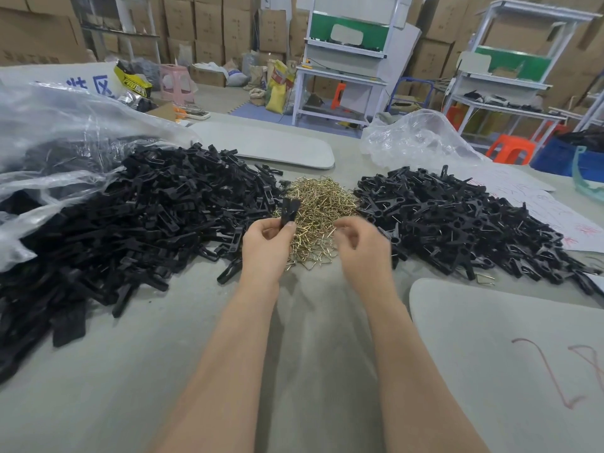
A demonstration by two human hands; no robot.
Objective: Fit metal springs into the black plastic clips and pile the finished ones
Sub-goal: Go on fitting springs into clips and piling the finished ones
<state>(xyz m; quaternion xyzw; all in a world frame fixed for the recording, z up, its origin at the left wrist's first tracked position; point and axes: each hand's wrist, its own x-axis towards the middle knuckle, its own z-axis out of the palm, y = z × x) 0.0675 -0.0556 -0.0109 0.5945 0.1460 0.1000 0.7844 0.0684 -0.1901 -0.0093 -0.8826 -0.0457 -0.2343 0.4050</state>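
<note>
Left hand (266, 246) is raised over the near edge of the spring pile (318, 207), thumb and fingers pinching one black clip (289, 212) by its lower end, the clip upright with its two arms spread at the top. Right hand (358, 243) is just beside it, same height, fingers curled in toward the palm. It is motion-blurred, so I can't tell if it grips a spring or nothing. The hands are near each other but apart. Both forearms are bare and come in from the bottom edge.

The spring pile is a brass-coloured heap of bent wire pieces on the grey table (196, 371), straight ahead of the hands.

Left of it is a big heap of black clip parts (130, 217), spilling out of a clear plastic bag (49, 132) and touching the spring pile's left edge. Right of it is a second heap of black clips (457, 223), with wire visible on several of them. One loose spring (485, 278) lies on the table at that heap's near edge.

A second crumpled clear bag (415, 138) sits behind the right heap. A white sheet with red writing (555, 210) lies partly under it. A grey board (271, 145) lies behind the springs, and another grey board with red marks (506, 354) lies at near right.

Farther back are stacked cardboard boxes (209, 24), white workbenches (340, 76) with green panels, a pink stool (176, 83), an orange stool (510, 148) and a yellow sack (276, 96).
</note>
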